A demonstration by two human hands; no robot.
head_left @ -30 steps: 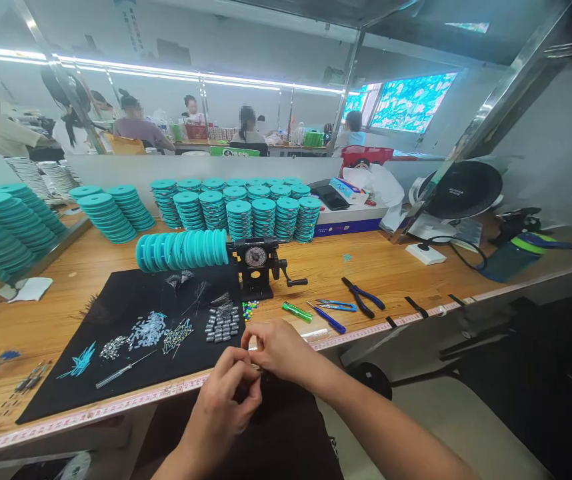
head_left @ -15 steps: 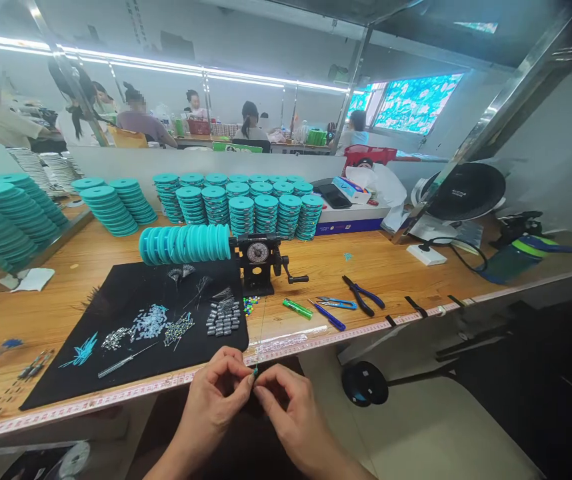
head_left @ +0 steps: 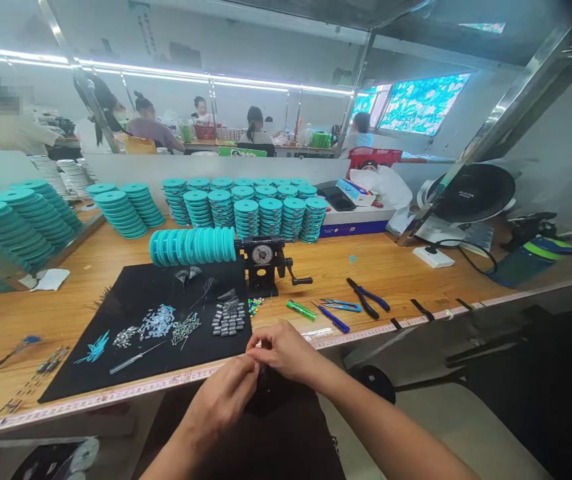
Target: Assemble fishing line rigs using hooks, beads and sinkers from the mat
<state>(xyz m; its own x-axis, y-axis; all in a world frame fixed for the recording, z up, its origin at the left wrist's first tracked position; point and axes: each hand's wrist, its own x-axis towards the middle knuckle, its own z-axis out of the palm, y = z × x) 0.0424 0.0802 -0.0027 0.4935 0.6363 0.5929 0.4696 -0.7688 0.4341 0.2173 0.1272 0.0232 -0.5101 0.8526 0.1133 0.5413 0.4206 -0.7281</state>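
Fingers [head_left: 244,366] meet closely, hiding anything pinched between them.

Left hand [head_left: 222,395] against right hand [head_left: 285,350]

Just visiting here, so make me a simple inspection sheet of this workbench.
Surface: wooden bench, black mat lying on it.
Work items: piles of small parts on the mat; teal spools on a hand-cranked winder.
Clutter: pliers and green tube lying loose.
Grip: left hand and right hand close together at the bench's front edge; anything held is hidden.
Cables: black cable by a white socket block.
Surroundings: people beyond the partition; spool stacks along the back.
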